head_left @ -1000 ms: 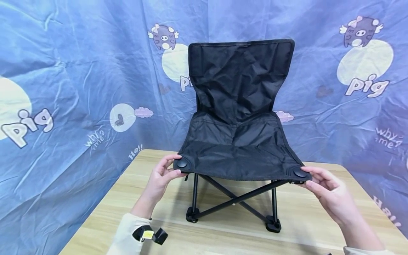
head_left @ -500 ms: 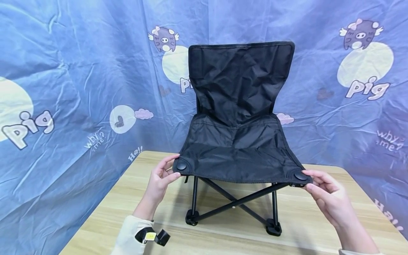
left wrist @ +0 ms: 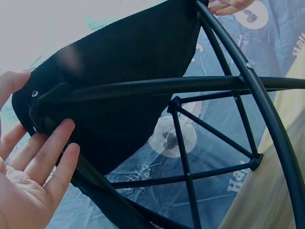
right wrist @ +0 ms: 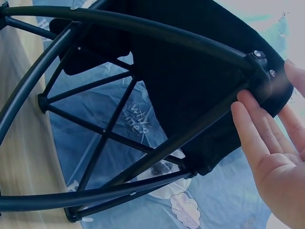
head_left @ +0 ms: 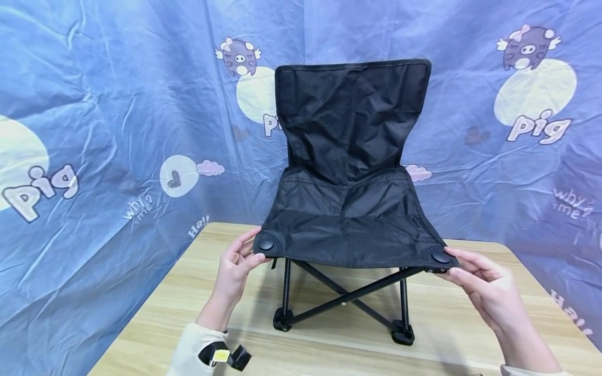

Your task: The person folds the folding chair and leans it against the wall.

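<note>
A black fabric folding chair (head_left: pixel 345 237) stands unfolded, its seat front towards me and its backrest upright behind. My left hand (head_left: pixel 233 274) holds the seat's left front corner, thumb at the front edge and index finger at the side. On the opposite front corner, my right hand (head_left: pixel 494 287) has a similar hold. Both corners carry a round black cap. Seen from below in the left wrist view, the left fingers (left wrist: pixel 50 152) lie by the frame joint under the corner. In the right wrist view, the right fingers (right wrist: pixel 255 121) lie near the matching joint.
The chair's feet rest on a light wooden table (head_left: pixel 188 292). Crossed black tubes (head_left: pixel 344 303) span its front legs. Behind hangs a blue curtain (head_left: pixel 141 104) with pig prints. A black strap (head_left: pixel 213 355) with a small black block sits on the left wrist.
The head view shifts slightly between frames. Both hands stay at the seat's front corners, and the chair stays standing in the same place.
</note>
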Available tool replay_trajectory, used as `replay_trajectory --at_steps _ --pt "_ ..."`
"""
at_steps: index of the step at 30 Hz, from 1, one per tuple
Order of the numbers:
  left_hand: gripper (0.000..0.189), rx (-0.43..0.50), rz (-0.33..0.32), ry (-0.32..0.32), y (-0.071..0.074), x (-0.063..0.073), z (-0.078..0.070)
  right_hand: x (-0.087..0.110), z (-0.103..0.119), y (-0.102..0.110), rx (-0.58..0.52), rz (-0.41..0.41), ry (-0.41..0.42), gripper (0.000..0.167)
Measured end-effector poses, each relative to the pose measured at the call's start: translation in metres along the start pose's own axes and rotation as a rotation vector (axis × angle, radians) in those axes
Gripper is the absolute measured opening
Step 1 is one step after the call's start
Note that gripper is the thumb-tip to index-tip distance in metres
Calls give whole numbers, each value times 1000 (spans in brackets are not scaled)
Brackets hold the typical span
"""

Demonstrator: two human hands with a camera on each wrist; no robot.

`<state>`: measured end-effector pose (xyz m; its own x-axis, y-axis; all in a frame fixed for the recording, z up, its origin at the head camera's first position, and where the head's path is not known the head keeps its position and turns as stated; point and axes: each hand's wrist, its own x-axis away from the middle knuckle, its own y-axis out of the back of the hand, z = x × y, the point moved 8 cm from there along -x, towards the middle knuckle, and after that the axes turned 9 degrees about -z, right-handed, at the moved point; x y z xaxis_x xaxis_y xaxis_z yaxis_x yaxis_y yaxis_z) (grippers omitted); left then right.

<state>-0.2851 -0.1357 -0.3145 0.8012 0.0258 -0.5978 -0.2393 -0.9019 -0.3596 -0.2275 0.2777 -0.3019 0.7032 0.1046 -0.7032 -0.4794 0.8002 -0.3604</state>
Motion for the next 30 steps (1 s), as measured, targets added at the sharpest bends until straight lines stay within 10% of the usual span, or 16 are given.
replay_trajectory --at_steps 30 --pt "54 -37 -35 27 2 0 4 -6 -1 0 12 -25 6 44"
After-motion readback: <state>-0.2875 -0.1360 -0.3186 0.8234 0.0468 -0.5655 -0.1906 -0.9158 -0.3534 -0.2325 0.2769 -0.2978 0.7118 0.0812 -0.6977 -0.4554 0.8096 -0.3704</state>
